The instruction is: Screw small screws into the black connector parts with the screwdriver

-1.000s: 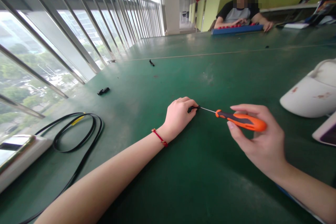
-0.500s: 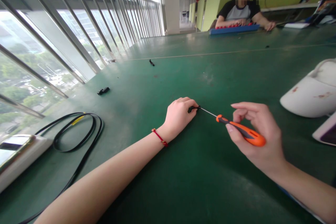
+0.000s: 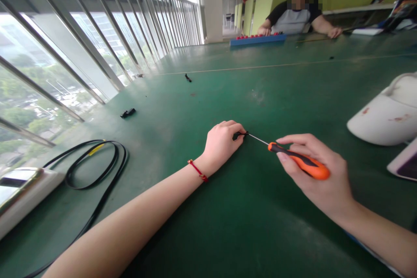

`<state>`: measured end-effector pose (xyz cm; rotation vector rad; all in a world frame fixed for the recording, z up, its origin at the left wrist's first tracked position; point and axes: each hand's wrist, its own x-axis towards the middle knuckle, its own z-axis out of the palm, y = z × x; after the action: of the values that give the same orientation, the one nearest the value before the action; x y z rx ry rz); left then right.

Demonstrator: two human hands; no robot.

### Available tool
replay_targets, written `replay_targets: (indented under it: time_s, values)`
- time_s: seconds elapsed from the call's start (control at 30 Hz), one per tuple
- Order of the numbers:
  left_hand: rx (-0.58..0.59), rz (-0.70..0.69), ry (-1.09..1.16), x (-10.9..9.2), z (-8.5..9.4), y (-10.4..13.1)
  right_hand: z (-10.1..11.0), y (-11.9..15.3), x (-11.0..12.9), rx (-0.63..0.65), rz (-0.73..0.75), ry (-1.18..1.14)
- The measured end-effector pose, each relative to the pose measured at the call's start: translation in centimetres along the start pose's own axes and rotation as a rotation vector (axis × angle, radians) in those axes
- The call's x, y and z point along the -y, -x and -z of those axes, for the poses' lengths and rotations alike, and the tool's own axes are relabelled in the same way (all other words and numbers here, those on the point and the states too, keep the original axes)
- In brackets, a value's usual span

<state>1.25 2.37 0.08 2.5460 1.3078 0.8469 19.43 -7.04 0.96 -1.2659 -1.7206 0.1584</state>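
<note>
Holding screwdriver [image 3: 302,161], right hand [image 3: 327,191] sits clear of white object [image 3: 378,121].

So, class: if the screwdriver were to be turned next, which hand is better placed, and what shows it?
Probably the right hand: it holds the orange-handled screwdriver, while the left hand is occupied, pinching the small black part at the screwdriver's tip.

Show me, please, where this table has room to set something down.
Bare tabletop lies beyond the screwdriver, left of the white object, and between the left hand and the nearer loose black part. It is crowded at lower left, with the black cable and white device.
</note>
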Motion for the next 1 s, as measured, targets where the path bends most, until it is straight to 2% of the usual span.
replay_targets:
  time_s: [0.17,0.33,0.5,0.67,0.87,1.0]
  values:
    - [-0.006,-0.001,0.001,-0.03,0.01,-0.02,-0.14,-0.13,-0.12,-0.156,0.039,-0.094]
    - [-0.001,0.000,0.000,-0.01,-0.01,0.00,-0.03,0.02,-0.32,-0.002,0.012,-0.013]
    - [-0.006,0.005,0.010,-0.01,-0.02,0.03,-0.05,0.01,-0.25,-0.127,0.029,-0.045]
    - [-0.012,0.018,0.012,0.00,-0.01,-0.03,0.00,-0.08,-0.23,0.011,0.017,-0.009]
    - [-0.014,0.026,0.016,-0.01,0.01,-0.03,0.01,0.00,-0.20,-0.085,0.016,-0.019]
    - [-0.007,0.032,0.023,-0.01,0.03,0.00,0.06,-0.03,-0.17,-0.010,0.022,-0.003]
